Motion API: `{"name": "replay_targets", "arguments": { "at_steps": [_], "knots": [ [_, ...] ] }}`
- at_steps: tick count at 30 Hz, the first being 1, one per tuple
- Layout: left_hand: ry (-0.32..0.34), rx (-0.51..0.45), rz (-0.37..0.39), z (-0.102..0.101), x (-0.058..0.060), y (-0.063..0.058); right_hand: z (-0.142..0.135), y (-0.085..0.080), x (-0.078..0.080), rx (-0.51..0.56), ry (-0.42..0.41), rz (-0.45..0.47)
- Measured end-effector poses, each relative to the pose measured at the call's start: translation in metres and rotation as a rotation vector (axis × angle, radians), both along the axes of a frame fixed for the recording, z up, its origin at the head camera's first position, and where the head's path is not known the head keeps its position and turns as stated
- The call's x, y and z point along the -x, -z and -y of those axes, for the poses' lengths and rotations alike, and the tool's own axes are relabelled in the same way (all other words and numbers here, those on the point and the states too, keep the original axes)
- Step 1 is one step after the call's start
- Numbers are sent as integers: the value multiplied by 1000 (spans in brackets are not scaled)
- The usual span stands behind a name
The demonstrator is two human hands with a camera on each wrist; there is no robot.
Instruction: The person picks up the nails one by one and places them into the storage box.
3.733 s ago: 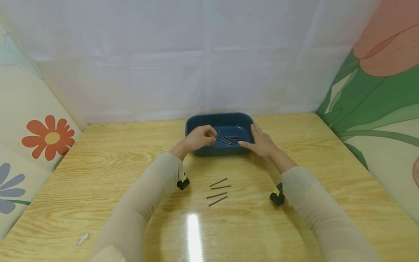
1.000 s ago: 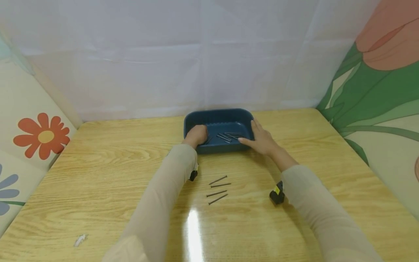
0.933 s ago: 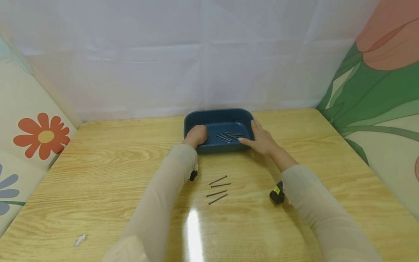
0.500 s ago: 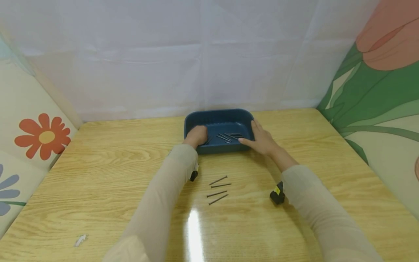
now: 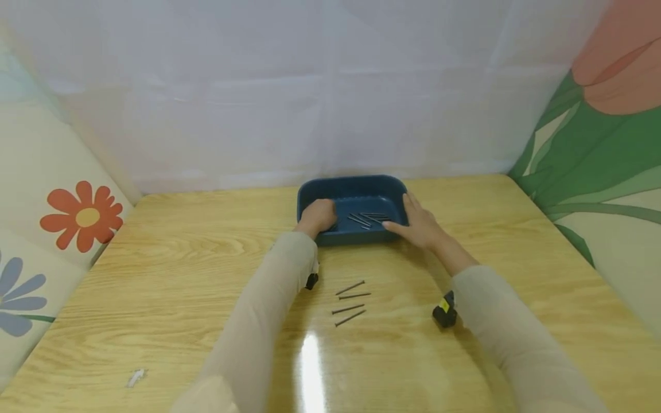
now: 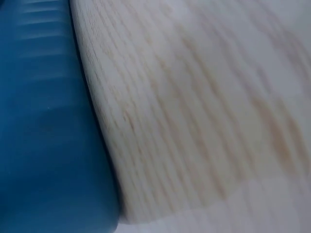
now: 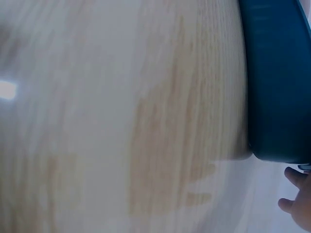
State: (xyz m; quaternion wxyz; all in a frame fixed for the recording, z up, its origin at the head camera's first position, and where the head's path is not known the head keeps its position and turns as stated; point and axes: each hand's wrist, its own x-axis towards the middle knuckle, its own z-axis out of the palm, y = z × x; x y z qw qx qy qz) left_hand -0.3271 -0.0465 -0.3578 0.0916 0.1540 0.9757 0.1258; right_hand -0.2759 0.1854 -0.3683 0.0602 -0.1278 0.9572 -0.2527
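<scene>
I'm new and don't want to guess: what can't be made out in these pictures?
Head view: whether the left hand holds anything; its own back hides the fingertips.
Head view: the number of nails in the blue tray; they're small and overlap.
Left wrist view: left hand out of frame; the left edge cuts off the tray.
Right wrist view: the rest of the hand at lower right, cut off by the right edge.
</scene>
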Motion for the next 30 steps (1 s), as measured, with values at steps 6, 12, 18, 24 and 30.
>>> {"name": "replay_targets", "arguments": {
  "at_steps": [6, 12, 18, 24, 30],
  "knots": [
    [-4, -3, -4, 0, 1, 1, 0, -2, -1, 4, -7, -10],
    [38, -51, -26, 1, -2, 0, 0, -2, -1, -10, -3, -7],
    [62, -208, -46, 2, -4, 1, -2, -1, -2, -28, 3, -11],
    [98, -359, -81, 5, -6, 1, 0, -2, -4, -47, 6, -5],
    [140, -406, -64, 2, -12, -6, 0, -2, -4, -64, 15, -1]
  ]
}}
